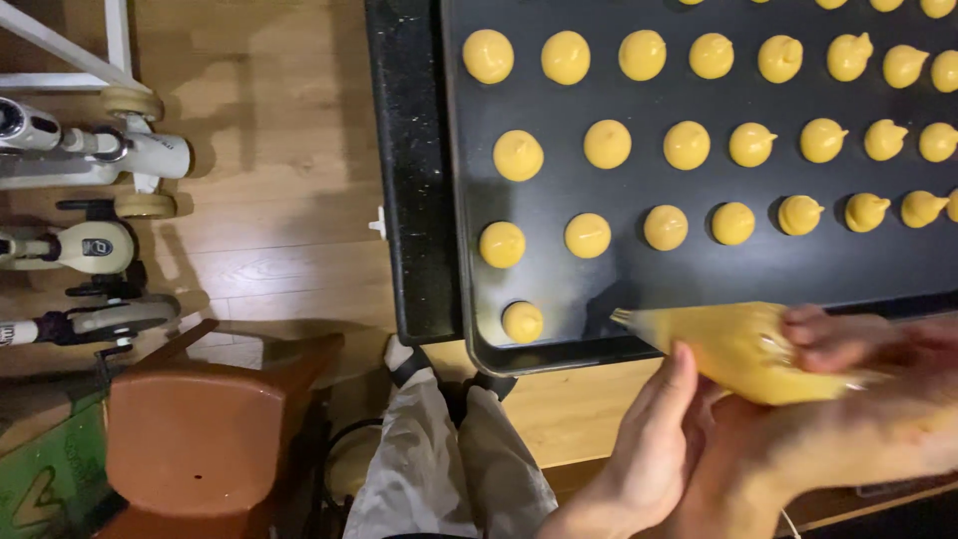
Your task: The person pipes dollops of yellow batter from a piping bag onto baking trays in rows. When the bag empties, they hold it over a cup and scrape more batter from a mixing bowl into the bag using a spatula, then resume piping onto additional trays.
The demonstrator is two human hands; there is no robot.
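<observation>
Warm brown wooden plank floor (269,190), lit from above, with soft shadows across the boards. At the left edge, white ride-on toys (90,150) with cream wheels, parked side by side. Lower left, a reddish-brown wooden stool (195,439), just beside something green (40,479) in the corner. Right of the floor, a light wooden counter (569,404) with a black edge strip (409,170) along it.

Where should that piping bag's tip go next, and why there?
Probably just right of the lone mound in the nearest row. The piping bag, held by the left hand and right hand, has its nozzle pointing over bare dark baking tray there, while farther rows look filled.
</observation>
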